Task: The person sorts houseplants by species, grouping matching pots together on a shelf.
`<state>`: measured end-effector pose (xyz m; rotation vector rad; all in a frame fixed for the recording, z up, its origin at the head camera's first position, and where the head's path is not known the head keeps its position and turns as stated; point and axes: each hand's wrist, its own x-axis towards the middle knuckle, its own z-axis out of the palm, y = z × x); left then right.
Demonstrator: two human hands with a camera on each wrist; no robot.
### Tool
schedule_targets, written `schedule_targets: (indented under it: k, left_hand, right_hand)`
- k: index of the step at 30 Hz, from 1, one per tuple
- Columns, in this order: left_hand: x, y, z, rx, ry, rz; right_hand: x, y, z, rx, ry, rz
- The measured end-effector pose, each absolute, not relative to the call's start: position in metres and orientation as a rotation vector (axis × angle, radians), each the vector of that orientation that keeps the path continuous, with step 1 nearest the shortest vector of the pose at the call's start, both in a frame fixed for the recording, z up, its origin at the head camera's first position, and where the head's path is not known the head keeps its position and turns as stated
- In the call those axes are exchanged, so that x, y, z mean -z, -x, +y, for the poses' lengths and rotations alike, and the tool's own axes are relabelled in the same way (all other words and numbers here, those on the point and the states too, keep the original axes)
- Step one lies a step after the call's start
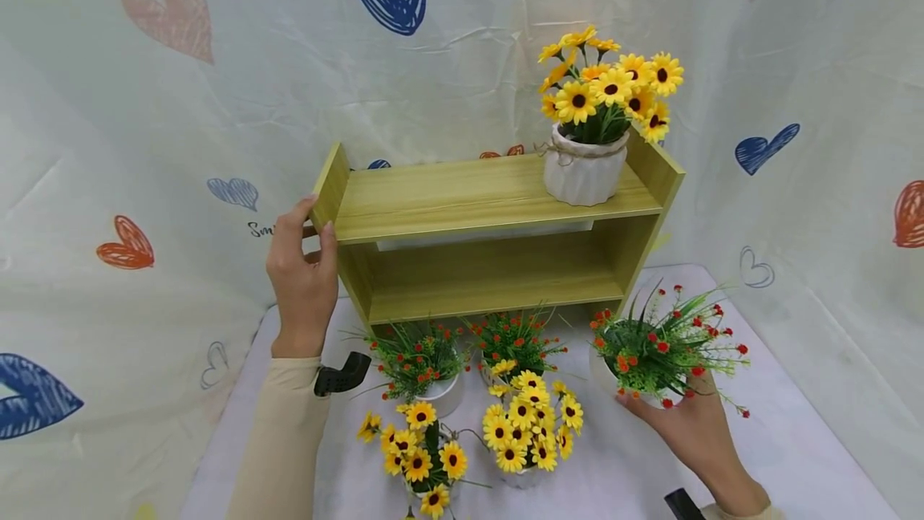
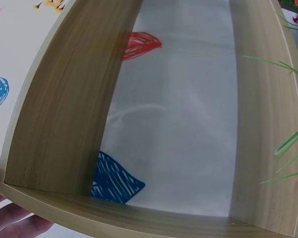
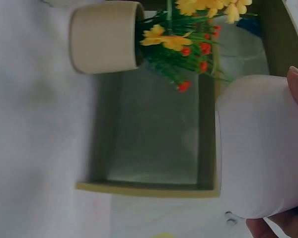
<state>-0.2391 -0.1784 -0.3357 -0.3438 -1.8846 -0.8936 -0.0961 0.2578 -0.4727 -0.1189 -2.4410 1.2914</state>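
Note:
A two-tier wooden shelf [image 1: 462, 191] stands at the back of the table. My left hand [image 1: 303, 279] grips its left side panel near the upper board; some of those fingers [image 2: 15, 220] show outside the panel in the left wrist view. On the right, my right hand [image 1: 682, 424] holds a potted plant with small red flowers [image 1: 660, 347], raised in front of the shelf's right end. Its white pot [image 3: 263, 148] fills the right of the right wrist view, with fingers around it. Yellow artificial sunflowers in a white ribbed pot [image 1: 585, 171] sit on the top board's right end.
Two red-flowered plants in white pots, one left [image 1: 419, 359] and one centre [image 1: 516, 343], stand before the shelf. Nearer are two sunflower pots, left [image 1: 422, 456] and right [image 1: 530, 428]. A heart-printed curtain [image 1: 462, 87] hangs behind the white-covered table [image 1: 780, 440].

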Motion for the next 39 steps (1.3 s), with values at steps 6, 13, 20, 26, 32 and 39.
schedule_targets:
  k: [6, 13, 20, 26, 32, 39]
  left_hand:
    - [0.334, 0.238, -0.177, 0.903, 0.348, -1.871]
    - [0.335, 0.238, -0.175, 0.918, 0.346, -1.874]
    - [0.335, 0.238, -0.175, 0.921, 0.345, -1.884]
    - [0.336, 0.237, -0.177, 0.905, 0.333, -1.888]
    - [0.336, 0.238, -0.176, 0.91, 0.331, -1.883]
    - [0.336, 0.239, -0.175, 0.909, 0.332, -1.879]
  right_hand:
    - [0.453, 0.113, 0.243, -1.176, 0.039, -2.45]
    - [0.438, 0.154, 0.224, -0.913, -0.144, -2.387]
    - [0.43, 0.195, 0.214, -0.87, -0.265, -2.233]
    - [0.431, 0.216, 0.205, -0.723, -0.175, -2.274]
    - [0.432, 0.231, 0.199, -0.678, -0.089, -2.38]
    - [0.429, 0.24, 0.197, -0.616, 0.008, -2.492]
